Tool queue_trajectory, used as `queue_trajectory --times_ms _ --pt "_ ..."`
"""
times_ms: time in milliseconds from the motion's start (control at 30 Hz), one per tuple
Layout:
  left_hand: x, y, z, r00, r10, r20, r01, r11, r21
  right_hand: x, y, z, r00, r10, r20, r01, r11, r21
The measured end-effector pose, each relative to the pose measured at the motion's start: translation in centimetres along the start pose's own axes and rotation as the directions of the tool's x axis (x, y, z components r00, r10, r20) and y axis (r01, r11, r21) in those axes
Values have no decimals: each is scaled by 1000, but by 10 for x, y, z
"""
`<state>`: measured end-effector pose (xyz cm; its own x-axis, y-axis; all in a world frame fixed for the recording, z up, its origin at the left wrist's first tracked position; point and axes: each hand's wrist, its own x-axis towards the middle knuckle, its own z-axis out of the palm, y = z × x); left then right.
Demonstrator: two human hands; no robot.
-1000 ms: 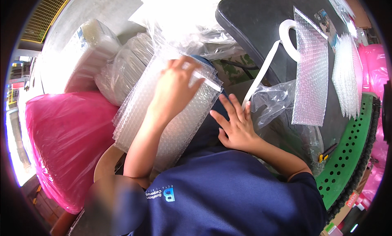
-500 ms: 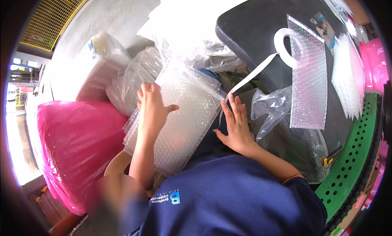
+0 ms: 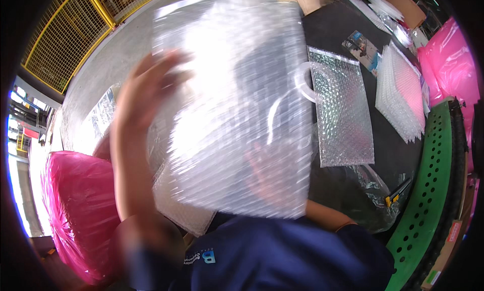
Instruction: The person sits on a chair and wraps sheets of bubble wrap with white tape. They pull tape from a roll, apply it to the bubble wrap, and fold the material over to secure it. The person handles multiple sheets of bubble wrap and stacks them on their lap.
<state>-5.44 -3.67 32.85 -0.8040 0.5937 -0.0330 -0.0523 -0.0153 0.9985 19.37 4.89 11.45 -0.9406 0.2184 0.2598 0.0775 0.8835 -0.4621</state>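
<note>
A clear bubble-wrap bag (image 3: 222,175) is raised in front of me, blurred by motion. My left hand (image 3: 143,92) is at its upper left edge, fingers curled onto it, though smeared. Behind the sheet my right hand (image 3: 267,175) shows faintly through the plastic, its fingers seemingly spread and apart. Under the raised bag, more bubble-wrap bags (image 3: 186,210) lie at my lap. To the right, on the black table (image 3: 327,26), lies another bubble-wrap bag (image 3: 345,114), overlapping a white tape roll (image 3: 304,82).
Pink plastic-wrapped bundles stand at left (image 3: 83,210) and far right (image 3: 448,64). A stack of bubble bags (image 3: 401,94) is on the table, with a yellow-black cutter (image 3: 397,191) near a green perforated strip (image 3: 426,190). A yellow mesh fence (image 3: 60,44) stands behind.
The bubble-wrap bag has come up from my lap toward my view, with my left hand at its edge. My right hand is now behind it. The view has shifted.
</note>
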Motion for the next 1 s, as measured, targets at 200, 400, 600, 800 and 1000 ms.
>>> queue_trajectory --times_ms 200,400,600,800,1000 --pt "52 -53 153 953 161 258 -188 979 81 5 -12 1 998 47 -48 -37 979 202" --pt "-5 -105 98 829 448 336 -558 711 427 -2 -4 0 959 40 -281 18 979 202" --pt "-83 -146 4 719 -483 500 278 859 430 18 -8 -1 910 -137 -392 222 958 181" --pt "-104 -175 -22 670 -564 484 574 806 143 30 -23 13 923 -221 -314 301 924 235" --pt "-110 -193 -31 669 -480 568 579 816 7 26 -32 20 959 -209 -191 263 908 326"
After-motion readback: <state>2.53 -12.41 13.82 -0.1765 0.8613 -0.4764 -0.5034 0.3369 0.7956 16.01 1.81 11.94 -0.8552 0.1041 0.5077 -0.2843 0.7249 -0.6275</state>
